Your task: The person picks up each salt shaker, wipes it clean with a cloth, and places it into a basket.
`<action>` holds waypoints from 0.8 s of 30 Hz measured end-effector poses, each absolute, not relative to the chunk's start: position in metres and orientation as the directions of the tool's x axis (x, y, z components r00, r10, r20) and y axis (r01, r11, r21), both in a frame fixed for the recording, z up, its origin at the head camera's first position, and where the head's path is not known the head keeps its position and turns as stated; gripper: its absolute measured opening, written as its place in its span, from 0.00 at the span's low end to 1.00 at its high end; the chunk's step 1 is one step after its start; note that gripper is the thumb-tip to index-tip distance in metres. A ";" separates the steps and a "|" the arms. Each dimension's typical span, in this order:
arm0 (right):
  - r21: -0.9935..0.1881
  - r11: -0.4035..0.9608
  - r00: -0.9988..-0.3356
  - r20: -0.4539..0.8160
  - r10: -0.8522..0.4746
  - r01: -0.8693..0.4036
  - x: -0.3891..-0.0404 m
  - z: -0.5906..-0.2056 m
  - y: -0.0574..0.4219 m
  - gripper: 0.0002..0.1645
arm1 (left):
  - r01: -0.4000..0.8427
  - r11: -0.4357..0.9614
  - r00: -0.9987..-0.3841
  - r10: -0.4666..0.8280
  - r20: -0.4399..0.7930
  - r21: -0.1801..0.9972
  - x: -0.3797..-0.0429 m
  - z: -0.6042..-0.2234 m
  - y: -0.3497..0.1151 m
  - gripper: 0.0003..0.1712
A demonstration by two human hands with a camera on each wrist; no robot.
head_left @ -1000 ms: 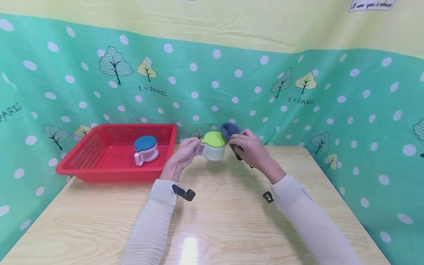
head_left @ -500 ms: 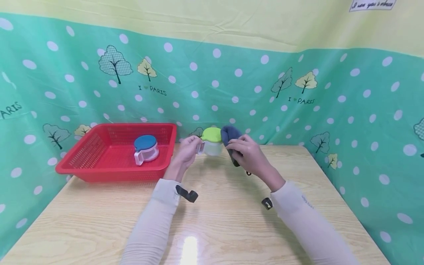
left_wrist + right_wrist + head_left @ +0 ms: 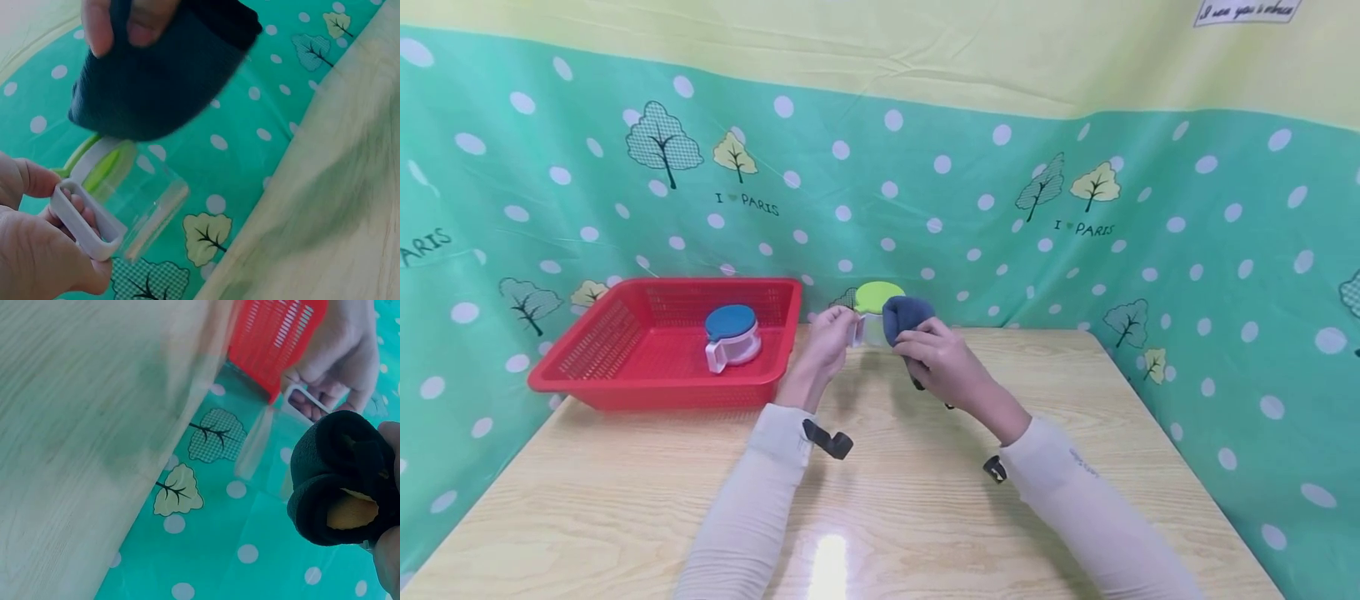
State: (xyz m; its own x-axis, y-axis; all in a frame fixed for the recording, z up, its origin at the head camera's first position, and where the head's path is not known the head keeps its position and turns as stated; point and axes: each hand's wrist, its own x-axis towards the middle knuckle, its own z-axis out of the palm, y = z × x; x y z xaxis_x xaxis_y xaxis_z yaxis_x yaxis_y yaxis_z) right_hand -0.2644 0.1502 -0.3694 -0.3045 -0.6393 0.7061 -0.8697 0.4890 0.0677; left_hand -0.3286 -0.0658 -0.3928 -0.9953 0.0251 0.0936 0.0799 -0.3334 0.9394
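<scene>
My left hand (image 3: 827, 340) grips the white handle (image 3: 87, 222) of a clear seasoning jar (image 3: 874, 328) with a lime-green lid (image 3: 880, 296). The jar is up off the table, lid uppermost in the head view. In my right hand (image 3: 946, 367) is a folded dark blue cloth (image 3: 907, 313), pinched between thumb and fingers. It overlaps the right side of the jar in the head view and lies right at the lid end in the left wrist view. From the right wrist, the cloth (image 3: 325, 478) shows rolled folds and hides part of the jar.
A red plastic basket (image 3: 662, 392) stands at the back left of the wooden table (image 3: 880, 483). Inside it sits a similar jar with a blue lid (image 3: 731, 322) and a pale handle. A green and yellow printed curtain (image 3: 925, 183) hangs behind and beside the table.
The right hand has moved the cloth left and slightly down, so it now covers more of the jar. The left hand has lifted the jar slightly and shifted it a little left.
</scene>
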 end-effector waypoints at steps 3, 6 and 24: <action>0.144 0.478 -0.269 0.672 -0.690 -0.866 -0.265 -0.373 0.147 0.15 | 0.072 -0.360 -0.997 0.011 0.081 0.930 -0.328 -0.390 -0.065 0.13; 0.246 0.471 -0.221 0.643 -0.733 -0.847 -0.265 -0.376 0.143 0.16 | 0.064 -0.375 -0.998 0.001 0.070 0.925 -0.327 -0.388 -0.064 0.13; 0.329 0.467 -0.276 0.487 -0.828 -0.821 -0.267 -0.393 0.157 0.15 | 0.047 -0.413 -0.999 -0.016 0.045 0.910 -0.323 -0.374 -0.076 0.14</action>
State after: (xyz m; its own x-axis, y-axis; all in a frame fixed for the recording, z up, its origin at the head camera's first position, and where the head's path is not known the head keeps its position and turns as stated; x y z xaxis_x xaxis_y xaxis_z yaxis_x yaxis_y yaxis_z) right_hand -0.2675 0.1573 -0.3926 -0.2757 -0.8285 0.4875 -0.8209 0.4668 0.3290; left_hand -0.3233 -0.0763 -0.3740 -0.9989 -0.0159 0.0448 0.0473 -0.4129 0.9095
